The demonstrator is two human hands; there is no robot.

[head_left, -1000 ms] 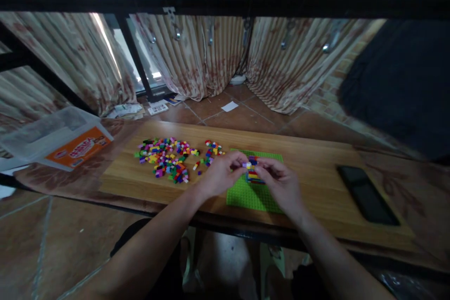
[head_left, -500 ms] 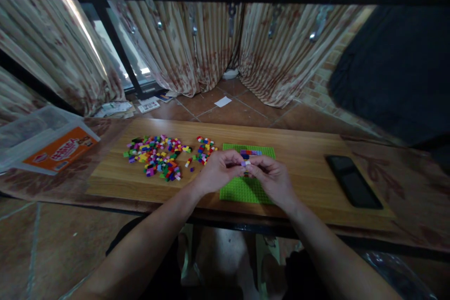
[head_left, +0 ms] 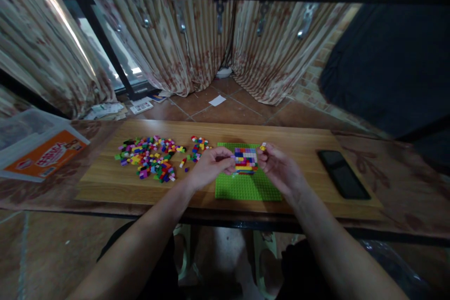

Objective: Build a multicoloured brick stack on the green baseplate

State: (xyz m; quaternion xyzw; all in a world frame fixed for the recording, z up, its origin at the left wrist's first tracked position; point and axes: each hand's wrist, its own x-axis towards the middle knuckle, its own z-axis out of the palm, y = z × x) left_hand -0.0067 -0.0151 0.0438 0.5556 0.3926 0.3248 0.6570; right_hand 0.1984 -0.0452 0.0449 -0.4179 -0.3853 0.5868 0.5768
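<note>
left hand (head_left: 213, 166): pinching | right hand (head_left: 281, 168): pinching, apart | forearms (head_left: 151, 226): converging forward

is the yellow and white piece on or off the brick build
Off: the right hand pinches the piece clear of the build.

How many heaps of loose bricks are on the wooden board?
2. The larger heap is toward the board's left end; the smaller heap is between it and the left hand, which may hide some of its bricks.
</note>
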